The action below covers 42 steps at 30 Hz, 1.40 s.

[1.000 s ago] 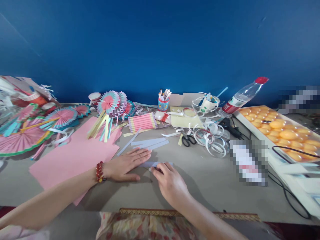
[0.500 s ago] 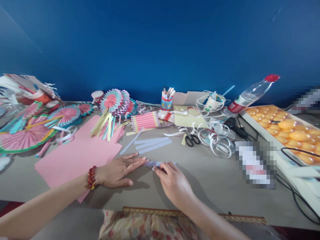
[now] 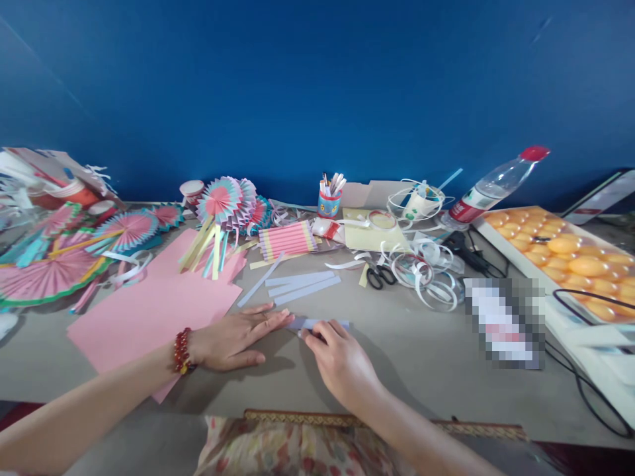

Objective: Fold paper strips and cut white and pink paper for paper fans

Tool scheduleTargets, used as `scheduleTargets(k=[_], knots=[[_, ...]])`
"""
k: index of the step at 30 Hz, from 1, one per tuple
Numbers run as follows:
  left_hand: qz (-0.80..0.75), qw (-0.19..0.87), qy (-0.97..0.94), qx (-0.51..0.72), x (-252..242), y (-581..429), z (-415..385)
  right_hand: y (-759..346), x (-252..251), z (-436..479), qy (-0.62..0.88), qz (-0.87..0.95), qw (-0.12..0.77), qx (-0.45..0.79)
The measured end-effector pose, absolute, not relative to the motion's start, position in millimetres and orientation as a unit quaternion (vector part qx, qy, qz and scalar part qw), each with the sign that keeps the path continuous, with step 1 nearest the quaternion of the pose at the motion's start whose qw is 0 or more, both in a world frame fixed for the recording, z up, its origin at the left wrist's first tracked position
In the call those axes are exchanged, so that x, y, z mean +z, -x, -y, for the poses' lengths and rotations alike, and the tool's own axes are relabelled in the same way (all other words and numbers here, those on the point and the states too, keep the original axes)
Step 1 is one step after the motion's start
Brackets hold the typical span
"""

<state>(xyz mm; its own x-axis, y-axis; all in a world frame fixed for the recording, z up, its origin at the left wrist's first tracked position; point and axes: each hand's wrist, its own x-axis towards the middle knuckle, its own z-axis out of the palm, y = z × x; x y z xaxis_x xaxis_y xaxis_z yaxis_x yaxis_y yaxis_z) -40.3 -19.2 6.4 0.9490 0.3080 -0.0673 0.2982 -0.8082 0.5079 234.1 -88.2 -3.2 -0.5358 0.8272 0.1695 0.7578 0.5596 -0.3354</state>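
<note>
My left hand (image 3: 238,338) lies flat with fingers stretched out. Its fingertips reach the left end of a lavender paper strip (image 3: 297,322) on the table. Over the right part of this strip, my right hand (image 3: 340,357) is closed, thumb and curled fingers gripping and pressing it; what lies under the fingers is partly hidden. Just beyond the hands several loose lavender strips (image 3: 307,288) lie side by side. A large pink paper sheet (image 3: 159,317) extends to the left, partly beneath my left forearm.
Folded paper fans (image 3: 131,231) crowd the left. Toward the back are a pink-and-yellow pleated piece (image 3: 288,241) and a pen cup (image 3: 329,203). Scissors (image 3: 381,276), curled white strips (image 3: 421,271), a glue gun (image 3: 466,254), a bottle (image 3: 489,192) and a yellow bubbled panel (image 3: 565,258) occupy the right.
My right hand has shifted very slightly left along the strip. The left hand stays nearly in place, and the view has moved a little.
</note>
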Motion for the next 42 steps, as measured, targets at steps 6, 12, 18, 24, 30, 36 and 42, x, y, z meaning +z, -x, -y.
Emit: scheduleTargets(k=[6, 12, 18, 24, 30, 36, 42], knots=[[-0.156, 0.264, -0.952, 0.01, 7.2, 40.3, 19.2, -235.8, -6.3, 87.9, 0.458, 0.864, 0.177, 0.114], [-0.158, 0.258, -0.953, 0.003, 7.2, 39.8, 19.3, -235.5, -3.4, 86.9, 0.452, 0.865, 0.187, 0.116], [-0.142, 0.216, -0.966, 0.004, 4.3, 39.7, 22.4, -233.7, -2.6, 86.8, 0.464, 0.865, 0.165, 0.095], [-0.173, 0.187, -0.967, -0.015, 5.1, 49.2, 22.6, -234.4, -5.4, 87.3, 0.461, 0.867, 0.167, 0.088], [-0.192, 0.178, -0.965, -0.026, 5.5, 50.1, 26.0, -233.5, -5.8, 88.2, 0.464, 0.862, 0.182, 0.096], [-0.187, 0.172, -0.967, -0.017, 5.9, 49.3, 25.8, -230.8, -5.9, 89.3, 0.456, 0.865, 0.187, 0.092], [-0.19, 0.169, -0.967, -0.021, 5.4, 49.0, 26.0, -228.1, -5.5, 88.6, 0.454, 0.868, 0.179, 0.089]])
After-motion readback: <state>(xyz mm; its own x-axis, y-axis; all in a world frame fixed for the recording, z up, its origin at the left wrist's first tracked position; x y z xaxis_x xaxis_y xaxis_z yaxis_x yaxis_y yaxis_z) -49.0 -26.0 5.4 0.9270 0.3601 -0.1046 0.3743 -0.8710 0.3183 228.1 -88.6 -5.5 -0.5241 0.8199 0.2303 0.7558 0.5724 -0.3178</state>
